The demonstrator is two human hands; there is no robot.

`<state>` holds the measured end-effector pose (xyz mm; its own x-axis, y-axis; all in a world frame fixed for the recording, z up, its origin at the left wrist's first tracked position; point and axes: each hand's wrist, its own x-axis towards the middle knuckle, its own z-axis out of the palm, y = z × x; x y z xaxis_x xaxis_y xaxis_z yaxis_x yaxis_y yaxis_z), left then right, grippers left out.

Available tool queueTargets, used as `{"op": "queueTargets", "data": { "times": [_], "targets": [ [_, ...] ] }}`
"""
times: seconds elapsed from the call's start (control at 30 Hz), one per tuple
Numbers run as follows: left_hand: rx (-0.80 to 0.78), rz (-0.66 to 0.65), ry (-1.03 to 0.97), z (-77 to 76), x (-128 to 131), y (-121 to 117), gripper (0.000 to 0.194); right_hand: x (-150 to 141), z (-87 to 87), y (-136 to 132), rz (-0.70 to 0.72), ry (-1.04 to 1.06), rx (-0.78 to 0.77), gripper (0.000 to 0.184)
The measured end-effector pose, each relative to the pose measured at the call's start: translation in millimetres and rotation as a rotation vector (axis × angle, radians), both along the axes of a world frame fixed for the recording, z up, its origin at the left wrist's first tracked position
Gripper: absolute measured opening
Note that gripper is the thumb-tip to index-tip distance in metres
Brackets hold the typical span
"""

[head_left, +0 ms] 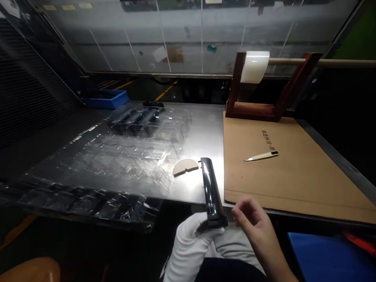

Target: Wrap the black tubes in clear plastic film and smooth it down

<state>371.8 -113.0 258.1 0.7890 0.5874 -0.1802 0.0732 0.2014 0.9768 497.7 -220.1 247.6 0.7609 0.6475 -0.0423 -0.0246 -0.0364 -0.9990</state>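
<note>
My left hand [191,235], in a white glove, grips the near end of a long glossy black plastic part [210,189] that points away from me over the table's front edge. My bare right hand [255,225] hovers just right of that near end, its fingers curled and pinched together close to the part; what they pinch, if anything, is too small to make out. A tan half-round pad [185,167] lies on the metal table [203,136] just left of the part.
Clear plastic trays [114,160] cover the table's left, some holding black parts [134,116]. A brown board [284,166] lies at right with a utility knife [261,156]. A wooden stand [251,110] carries a white roll [255,66]. A blue bin [108,98] sits far left.
</note>
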Motion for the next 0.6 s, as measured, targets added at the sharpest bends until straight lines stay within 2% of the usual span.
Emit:
{"op": "queueTargets", "data": {
  "times": [0.07,0.17,0.3,0.4,0.47,0.53,0.6],
  "targets": [
    [0.153,-0.022,0.037,-3.4,1,-1,0.017,4,7.3,-3,0.117,-0.145,-0.074,0.018],
    [0.35,-0.008,0.039,-11.3,2,1,0.017,7,18.5,-2,0.204,-0.335,-0.163,0.01],
    [0.453,-0.037,0.002,-13.6,4,7,0.022,5,26.9,1,0.267,-0.424,-0.237,0.008],
    [0.363,-0.081,0.018,-7.6,6,11,0.022,5,25.6,1,0.307,-0.407,-0.232,0.007],
    [0.277,-0.075,0.043,-4.8,5,12,0.02,9,20.2,1,0.273,-0.334,-0.169,0.004],
    [0.095,-0.05,0.041,-6.0,0,14,0.015,19,11.9,3,0.121,-0.231,-0.066,0.005],
    [-0.185,-0.059,0.02,-11.2,-9,15,0.003,34,2.7,6,-0.066,-0.121,0.017,0.017]
  ]
}}
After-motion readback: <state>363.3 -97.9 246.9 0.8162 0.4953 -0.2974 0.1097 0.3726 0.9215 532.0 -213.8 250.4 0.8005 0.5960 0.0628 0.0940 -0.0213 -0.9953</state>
